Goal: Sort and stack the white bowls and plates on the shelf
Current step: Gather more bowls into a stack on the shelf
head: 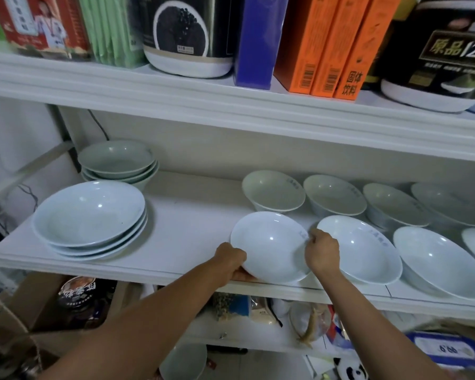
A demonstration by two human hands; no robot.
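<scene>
A white bowl (272,242) sits tilted at the front edge of the white shelf (192,229). My left hand (232,260) grips its left rim from below, and my right hand (322,252) pinches its right rim. To the right, more white bowls (368,248) stand in a front row, and several smaller bowls (273,192) line the back. On the left stands a stack of three wide white plates (89,215), with a stack of pale green bowls (118,161) behind it.
The shelf above (231,105) hangs low over the bowls and carries orange boxes (329,48), a blue box and tins. Below are bags, a cardboard box (66,303) and clutter. Bare shelf surface lies between the plate stack and the held bowl.
</scene>
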